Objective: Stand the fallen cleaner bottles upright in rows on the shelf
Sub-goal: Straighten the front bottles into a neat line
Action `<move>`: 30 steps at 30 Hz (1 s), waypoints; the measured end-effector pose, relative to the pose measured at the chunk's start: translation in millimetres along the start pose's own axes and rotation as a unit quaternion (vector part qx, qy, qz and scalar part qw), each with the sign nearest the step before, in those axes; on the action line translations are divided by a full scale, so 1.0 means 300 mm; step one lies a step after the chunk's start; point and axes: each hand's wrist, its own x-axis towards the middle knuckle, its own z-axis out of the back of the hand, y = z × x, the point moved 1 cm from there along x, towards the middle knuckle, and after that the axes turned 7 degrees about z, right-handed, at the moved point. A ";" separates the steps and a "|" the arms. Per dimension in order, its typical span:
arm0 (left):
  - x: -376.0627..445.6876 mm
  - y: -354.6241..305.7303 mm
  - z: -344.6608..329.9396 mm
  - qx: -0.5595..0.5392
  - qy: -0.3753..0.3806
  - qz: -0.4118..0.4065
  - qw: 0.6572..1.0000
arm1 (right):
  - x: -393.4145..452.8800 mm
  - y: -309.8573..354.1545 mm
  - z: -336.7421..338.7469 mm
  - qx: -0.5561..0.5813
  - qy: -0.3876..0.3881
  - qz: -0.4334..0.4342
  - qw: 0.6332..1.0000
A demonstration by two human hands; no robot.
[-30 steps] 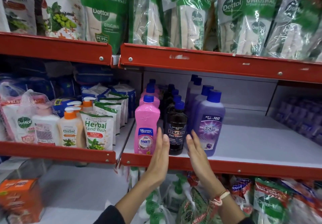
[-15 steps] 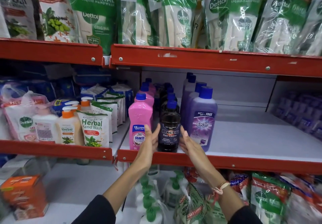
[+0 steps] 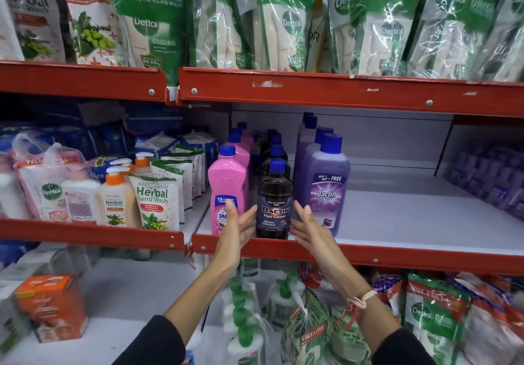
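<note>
The dark bottle (image 3: 274, 207) stands upright at the shelf (image 3: 397, 254) front edge between left hand (image 3: 236, 224) at 9 o'clock and right hand (image 3: 307, 227) at 3 o'clock, both open, contact unclear; likely rigid, heavy, slick: grip mid-body.

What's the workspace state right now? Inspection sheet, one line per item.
Surface: white shelf, red front lip, right part bare.
Job's things: pink bottles, black Bactin bottles and purple bottles upright in three rows; none seen fallen.
Clutter: nothing seen.
Grips: left hand and right hand open, flanking the front black bottle; contact unclear.
Cables: nothing seen.
Surroundings: Dettol pouches above, handwash packs left, orange box below.
</note>
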 end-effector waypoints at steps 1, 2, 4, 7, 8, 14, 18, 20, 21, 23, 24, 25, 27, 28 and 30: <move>-0.008 0.009 -0.007 -0.001 -0.027 -0.021 0.999 | -0.004 -0.001 0.008 0.007 -0.005 -0.001 1.000; -0.019 0.017 -0.016 -0.006 -0.057 -0.050 0.997 | -0.008 -0.001 0.020 0.015 -0.015 -0.002 1.000; -0.047 0.039 -0.044 -0.004 -0.120 -0.125 0.985 | -0.018 -0.003 0.057 0.023 -0.056 0.003 0.998; -0.074 0.072 -0.111 0.016 -0.105 -0.171 0.980 | -0.035 -0.017 0.128 0.047 -0.179 0.022 0.982; -0.069 0.086 -0.139 0.035 -0.068 -0.163 0.984 | -0.036 -0.022 0.151 0.055 -0.219 0.027 0.974; 0.013 0.057 -0.307 0.125 0.044 -0.047 0.990 | -0.009 -0.041 0.226 0.033 -0.185 -0.017 0.982; 0.063 0.010 -0.362 0.152 0.028 -0.024 0.988 | -0.002 0.003 0.242 0.080 -0.109 -0.011 0.991; 0.083 0.006 -0.379 0.151 0.030 -0.024 0.988 | -0.004 0.017 0.255 0.098 -0.081 -0.006 0.992; 0.090 0.008 -0.383 0.151 0.029 -0.023 0.988 | -0.004 0.017 0.264 0.103 -0.070 -0.008 0.992; 0.090 0.012 -0.384 0.162 0.019 -0.021 0.986 | -0.003 0.006 0.282 0.107 -0.056 -0.020 0.992; 0.086 0.015 -0.381 0.164 0.015 -0.022 0.986 | -0.002 -0.002 0.291 0.108 -0.051 -0.024 0.993; 0.084 0.018 -0.376 0.163 0.010 -0.023 0.986 | 0.001 -0.011 0.300 0.107 -0.048 -0.028 0.993; 0.082 0.027 -0.366 0.168 0.000 -0.026 0.985 | -0.001 -0.021 0.312 0.097 -0.036 -0.038 0.994; 0.079 0.031 -0.359 0.175 -0.003 -0.029 0.984 | -0.004 -0.025 0.316 0.090 -0.033 -0.043 0.995; 0.081 0.041 -0.346 0.182 -0.007 -0.033 0.983 | -0.015 -0.026 0.325 0.073 -0.020 -0.052 0.996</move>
